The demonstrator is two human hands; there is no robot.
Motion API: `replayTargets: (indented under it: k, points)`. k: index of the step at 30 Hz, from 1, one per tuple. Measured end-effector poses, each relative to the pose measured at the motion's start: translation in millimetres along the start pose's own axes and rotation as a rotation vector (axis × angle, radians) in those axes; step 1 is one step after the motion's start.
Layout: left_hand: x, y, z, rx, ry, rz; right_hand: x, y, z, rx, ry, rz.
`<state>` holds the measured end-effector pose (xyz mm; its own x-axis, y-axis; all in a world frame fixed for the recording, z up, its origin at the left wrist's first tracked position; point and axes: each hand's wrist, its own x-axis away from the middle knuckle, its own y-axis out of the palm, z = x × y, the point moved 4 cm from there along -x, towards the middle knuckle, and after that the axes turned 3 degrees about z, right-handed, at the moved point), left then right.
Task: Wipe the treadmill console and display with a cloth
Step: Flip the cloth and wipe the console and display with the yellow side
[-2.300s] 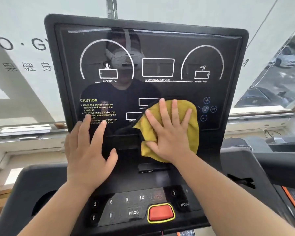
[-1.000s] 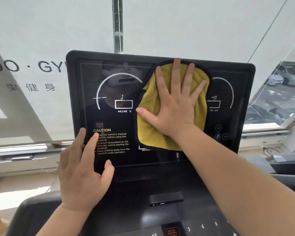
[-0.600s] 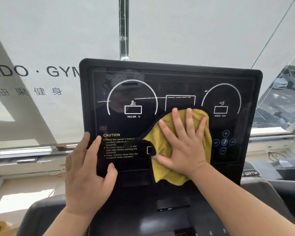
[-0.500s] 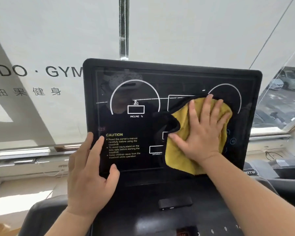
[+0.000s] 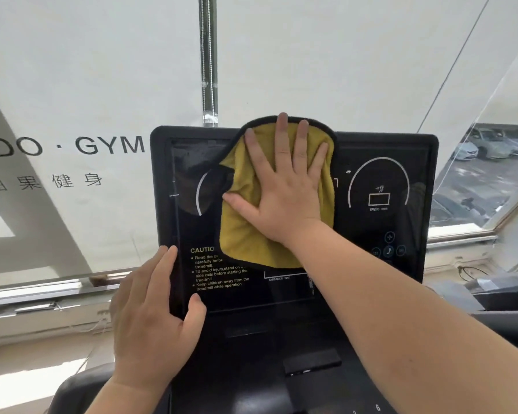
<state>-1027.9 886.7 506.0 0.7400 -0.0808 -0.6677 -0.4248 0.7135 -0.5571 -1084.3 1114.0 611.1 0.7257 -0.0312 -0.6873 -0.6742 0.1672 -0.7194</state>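
Nearest me, at 6 o'clock, is the dark console (image 5: 251,348), its keypad mostly cut off by the bottom of the view. Just beyond it the left hand (image 5: 150,333) lies flat with straight fingers on the lower-left corner of the display (image 5: 377,222), about 7 o'clock. Its thumb is on the glass, and I read it as bracing the panel, not gripping it. Farther up, the right hand (image 5: 284,198) is spread wide and presses the cloth (image 5: 245,243) against the display's top centre. Nothing is pinched. The cloth's dark hem and the fingertips ride over the top edge at 12 o'clock. The display's long axis runs 9 to 3, so from the cloth I have bare glass both ways: the speed dial at 3 o'clock, the partly covered arc at 9. The console lies straight down at 6 o'clock. The right hand is the one on the cloth, so I'd sweep it sideways or pull it down.
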Motion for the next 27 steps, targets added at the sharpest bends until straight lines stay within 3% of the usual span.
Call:
replayTargets:
  k: [2, 6, 9, 11, 16, 19, 23, 27]
  points:
    - [-0.8, -1.2, -1.7, 0.016, -0.011, -0.036, 11.7, 2.6, 26.3, 0.007, 0.059, -0.02]
    - [2.7, -3.7, -5.3, 0.044, -0.024, -0.132, 33.2, 3.3, 82.3, -0.108, 0.429, -0.062]
    - [5.9, -6.4, -9.3, 0.085, -0.033, -0.174, 24.1, 1.1, 74.6, -0.164, 0.524, -0.05]
    - [6.6, -8.9, -11.2, 0.114, -0.05, -0.191, 10.6, -1.8, 47.0, -0.14, 0.464, -0.045]
    - [5.2, -15.5, -12.5, 0.154, -0.068, -0.214, -10.2, -4.2, -55.8, -0.018, 0.005, -0.039]
    - [4.7, -17.2, -13.5, 0.17, -0.063, -0.217, -8.8, -2.8, -78.3, -0.005, -0.136, -0.029]
    - [3.4, -19.3, -15.3, 0.24, -0.086, -0.238, 0.4, 0.0, -42.7, -0.008, -0.183, 0.01]
    - [0.9, -23.8, -21.3, 0.298, -0.077, -0.293, 17.1, 3.9, 28.1, -0.015, 0.058, -0.019]
